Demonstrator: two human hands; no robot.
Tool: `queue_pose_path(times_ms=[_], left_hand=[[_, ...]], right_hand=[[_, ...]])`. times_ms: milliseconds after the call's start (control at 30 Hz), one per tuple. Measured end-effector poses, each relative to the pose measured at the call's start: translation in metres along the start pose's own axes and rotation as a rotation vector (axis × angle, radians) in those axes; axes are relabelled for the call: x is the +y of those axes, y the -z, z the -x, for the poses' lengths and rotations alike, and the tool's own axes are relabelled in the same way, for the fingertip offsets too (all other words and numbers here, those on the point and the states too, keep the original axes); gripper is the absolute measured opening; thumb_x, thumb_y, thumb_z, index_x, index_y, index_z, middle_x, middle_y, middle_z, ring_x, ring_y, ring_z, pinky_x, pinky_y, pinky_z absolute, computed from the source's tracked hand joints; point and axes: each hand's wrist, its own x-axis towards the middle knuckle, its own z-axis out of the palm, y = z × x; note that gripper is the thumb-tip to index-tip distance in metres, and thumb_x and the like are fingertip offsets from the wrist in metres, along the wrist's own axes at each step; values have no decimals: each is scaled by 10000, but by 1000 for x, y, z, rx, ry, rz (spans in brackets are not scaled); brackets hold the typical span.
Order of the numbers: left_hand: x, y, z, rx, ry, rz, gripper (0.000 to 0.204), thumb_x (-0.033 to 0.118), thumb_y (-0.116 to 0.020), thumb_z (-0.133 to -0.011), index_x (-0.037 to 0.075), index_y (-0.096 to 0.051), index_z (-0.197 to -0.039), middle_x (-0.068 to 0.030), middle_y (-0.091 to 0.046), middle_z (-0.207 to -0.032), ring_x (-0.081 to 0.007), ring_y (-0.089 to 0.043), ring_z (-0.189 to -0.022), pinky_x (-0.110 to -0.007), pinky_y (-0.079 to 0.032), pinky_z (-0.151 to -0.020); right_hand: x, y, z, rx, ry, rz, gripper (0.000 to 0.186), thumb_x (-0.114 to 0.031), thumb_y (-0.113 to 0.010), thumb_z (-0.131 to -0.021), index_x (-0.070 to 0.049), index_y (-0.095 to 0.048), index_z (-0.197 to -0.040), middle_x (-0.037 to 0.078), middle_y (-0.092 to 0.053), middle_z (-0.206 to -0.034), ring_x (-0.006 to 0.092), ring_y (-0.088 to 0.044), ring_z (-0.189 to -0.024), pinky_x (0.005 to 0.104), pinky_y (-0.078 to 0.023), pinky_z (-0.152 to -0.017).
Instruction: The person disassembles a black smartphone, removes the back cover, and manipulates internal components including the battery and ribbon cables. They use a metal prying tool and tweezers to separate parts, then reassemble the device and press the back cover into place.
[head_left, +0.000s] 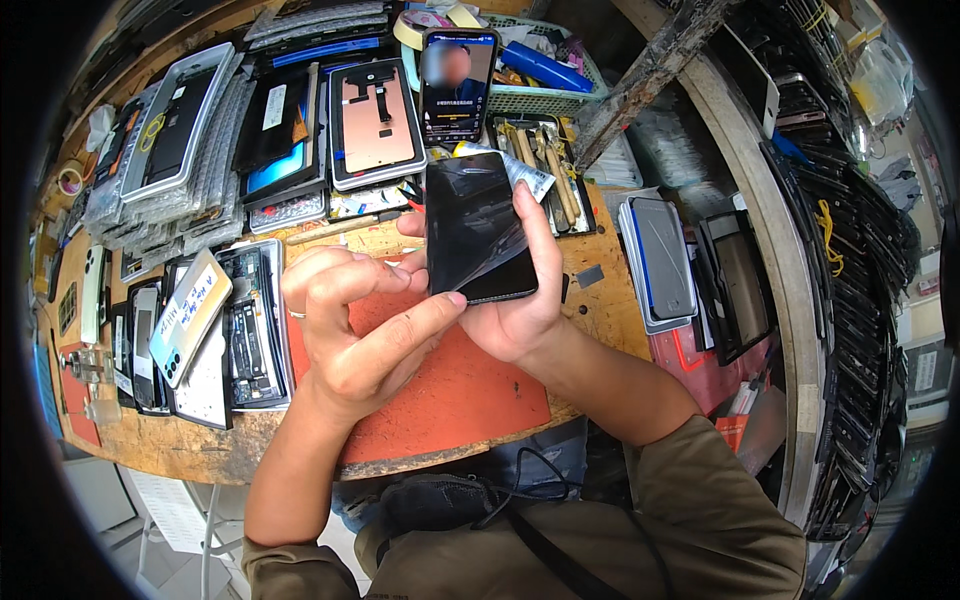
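A black smartphone (478,225) is held upright above the red mat, its glossy dark face toward me. My right hand (525,310) grips it from below and behind, with the thumb along its right edge. At the phone's lower left corner is my left hand (365,325), its fingers bent and one fingertip pressed to the bottom edge. A pale slanting line crosses the lower part of the screen; whether it is a film edge or a reflection, I cannot tell. Some fingertips lie hidden behind the phone.
Behind it stands a lit phone (458,85) beside a tablet screen part (377,125). Stacked, wrapped panels (180,140) fill the left; opened devices (250,330) lie nearer. A green basket (545,75), a tool tray (545,170) and a wooden post (655,80) bound the right.
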Motion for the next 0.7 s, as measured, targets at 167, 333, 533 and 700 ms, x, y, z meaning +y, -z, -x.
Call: queue_pose_path(times_ms=[167, 333, 533, 700], left_hand=[[0, 5, 0, -12, -8, -57, 363, 161, -947, -635, 224, -839, -977, -18, -544, -1067, -262, -510, -1036, -399, -456, -856], [0, 1, 2, 12, 114, -8, 344, 193, -958, -635, 198, -828, -954, -19, -565, -1067, -263, -517, -1054, -402, -455, -859], [-1, 4, -3, -10, -2, -41, 328, 174, -936, -652, 180, -835, -964, -20, -575, -1076, -255, -526, -1035, -402, -450, -863], [1, 6, -1, 0, -61, -106, 310, 167, -910, -669, 197, -840, -970, -2, -591, -1074, -243, -526, -1033, -406, -435, -885]], right_hand=[[0, 0, -1, 10, -5, -11, 788, -699, -270, -1102, -34, -599, -1369, 225, -730, -1204, 374, -791, -913, 482, -673, -793], [-2, 0, -1, -18, -27, -63, 806, -716, -263, -1098, -36, -597, -1372, 228, -729, -1207, 382, -789, -934, 502, -670, -822], [1, 5, -1, -28, 9, -45, 821, -733, -262, -1093, -39, -595, -1378, 223, -730, -1208, 381, -787, -954, 505, -663, -860], [0, 9, -1, -22, -17, -33, 818, -742, -265, -1089, -55, -594, -1384, 225, -731, -1210, 380, -787, -947, 504, -662, -835]])
